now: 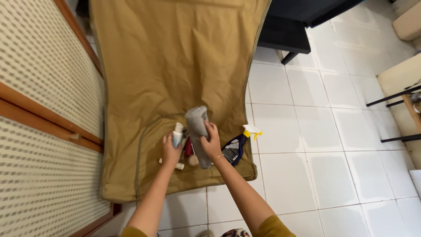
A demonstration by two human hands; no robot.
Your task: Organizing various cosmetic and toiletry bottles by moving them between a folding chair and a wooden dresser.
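Observation:
My left hand [170, 151] grips a small pale tube-shaped bottle [177, 134], held upright over the tan cloth-covered surface [166, 66]. My right hand [212, 142] holds a grey rag [197, 125], which hangs down beside the bottle and touches it near the top. Under my hands lie several small items: a red tube [188, 148], a round tan lid [193, 160] and a small white piece [179, 166]. A dark blue spray bottle [237, 147] with a white and yellow trigger lies on its side just right of my right hand.
A patterned cream panel with a brown wooden frame [44, 118] runs along the left. White floor tiles [329, 131] spread to the right. A dark piece of furniture [285, 33] stands at the top, and beige furniture with black bars [394, 96] at the far right.

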